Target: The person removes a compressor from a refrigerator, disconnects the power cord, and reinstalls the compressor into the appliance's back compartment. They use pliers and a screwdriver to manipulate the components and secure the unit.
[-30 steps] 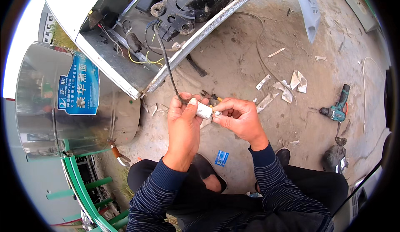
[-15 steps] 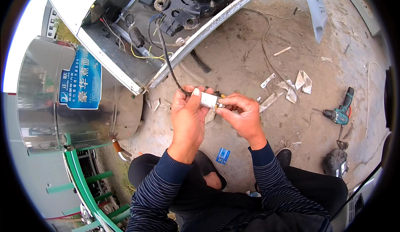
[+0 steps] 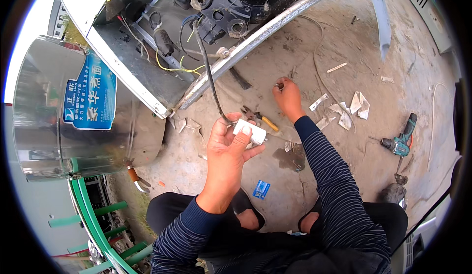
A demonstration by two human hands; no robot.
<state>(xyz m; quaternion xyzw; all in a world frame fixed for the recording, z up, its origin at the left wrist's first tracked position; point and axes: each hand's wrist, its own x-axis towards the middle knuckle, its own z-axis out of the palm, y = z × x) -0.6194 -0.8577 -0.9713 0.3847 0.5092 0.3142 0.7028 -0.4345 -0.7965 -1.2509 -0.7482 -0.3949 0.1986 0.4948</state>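
- Concrete floor [image 3: 314, 185], dusty and stained, lies under the work; we take clock bearings from the white cylinder [image 3: 250, 133], 12 at the top of the view.
- Cylinder sits near mid-view, off the ground, in our left hand [image 3: 223, 148]; its long axis tilts from about 10 toward 4 o'clock.
- Left hand: closed around the cylinder, thumb pressed on its upper face, fingers curled beneath.
- Black cable [image 3: 212, 84] drops from 11 o'clock to the left fingers; we cannot tell how it meets the cylinder, as the fingers hide that end.
- Right hand [image 3: 289, 101]: at 1 to 2 o'clock, apart from the cylinder, fingers bent and bunched. We cannot tell how tightly they close or whether anything is held.
- Pliers with yellow handles [image 3: 270, 123]: on the floor just beyond the cylinder, 12 to 1 o'clock.
- Opened white cabinet [image 3: 127, 79]: spans 10 to 1 o'clock; inside we note a black rounded unit [image 3: 268, 1] at 12 and yellow-green wires [image 3: 178, 69] between 10 and 11.
- Steel drum [image 3: 37, 141] with blue label [image 3: 91, 94]: 9 o'clock; green frame [image 3: 88, 210] at 8.
- White scraps [image 3: 363, 106]: between 2 and 3 o'clock.
- Teal drill [image 3: 400, 143]: 3 o'clock, well apart.
- Blue card [image 3: 261, 189]: near 6 o'clock, between our feet.
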